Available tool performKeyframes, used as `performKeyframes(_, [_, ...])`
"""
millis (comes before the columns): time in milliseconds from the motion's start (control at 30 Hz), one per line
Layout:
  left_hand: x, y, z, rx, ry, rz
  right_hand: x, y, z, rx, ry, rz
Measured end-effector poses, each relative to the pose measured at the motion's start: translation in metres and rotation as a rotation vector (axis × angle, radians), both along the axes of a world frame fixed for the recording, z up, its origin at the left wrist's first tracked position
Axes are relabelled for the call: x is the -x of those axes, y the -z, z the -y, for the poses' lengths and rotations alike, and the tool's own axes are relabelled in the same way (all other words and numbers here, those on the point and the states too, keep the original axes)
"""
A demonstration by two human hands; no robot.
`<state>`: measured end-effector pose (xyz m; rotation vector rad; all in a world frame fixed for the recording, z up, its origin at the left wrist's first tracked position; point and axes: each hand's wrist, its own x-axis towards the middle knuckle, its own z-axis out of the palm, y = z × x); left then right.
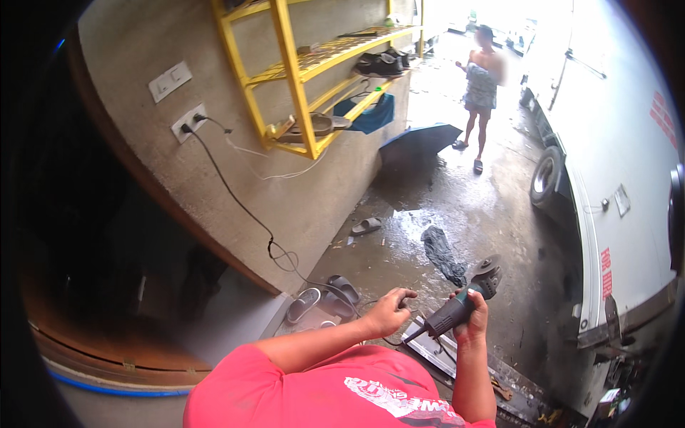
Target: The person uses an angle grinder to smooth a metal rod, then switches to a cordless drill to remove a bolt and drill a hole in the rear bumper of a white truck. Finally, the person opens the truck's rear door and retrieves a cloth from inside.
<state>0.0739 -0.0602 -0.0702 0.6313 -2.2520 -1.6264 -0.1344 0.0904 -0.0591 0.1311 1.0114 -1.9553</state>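
My right hand [474,321] grips the body of a dark green and black angle grinder [452,312]. The grinder's disc end points up and away from me, and the disc [488,266] shows at its tip. To the left of the tool my left hand [389,312] hangs in the air, apart from the grinder. Its fingers are loosely bent and somewhat apart, with nothing visible in them. A black power cord [228,184] drops from the wall outlet [188,123] and passes behind my left hand. Beneath the grinder lies a pale metal strip [430,345].
Slippers [304,305] lie at the wall's foot. A yellow shelf rack [289,78] holds shoes. Ahead are a wet dark cloth [442,253], a blue umbrella [421,138] and a standing person [482,85]. A white truck [606,150] lines the right; a dark doorway [107,235] opens left.
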Motion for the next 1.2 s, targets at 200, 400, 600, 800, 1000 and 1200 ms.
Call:
performKeyframes(200, [-0.010,-0.027,0.017,0.073,-0.062,0.020,-0.013,0.005,0.081,-0.022,-0.069,0.016])
performKeyframes(400, [-0.013,-0.029,0.072,0.153,-0.172,-0.024,-0.018,-0.021,0.157,-0.006,-0.112,0.007])
performKeyframes(600, [-0.014,-0.037,0.127,0.089,-0.210,-0.063,-0.027,-0.050,0.218,0.024,-0.137,-0.034])
performKeyframes(800, [-0.025,-0.046,0.167,-0.184,-0.294,-0.146,-0.037,-0.074,0.254,0.093,-0.144,-0.129])
performKeyframes(1000, [-0.025,-0.079,0.194,-0.468,-0.214,-0.137,-0.041,-0.089,0.277,0.163,-0.114,-0.100])
performKeyframes(1200, [-0.012,-0.082,0.210,-0.054,-0.255,-0.003,-0.047,-0.106,0.295,0.175,-0.092,-0.201])
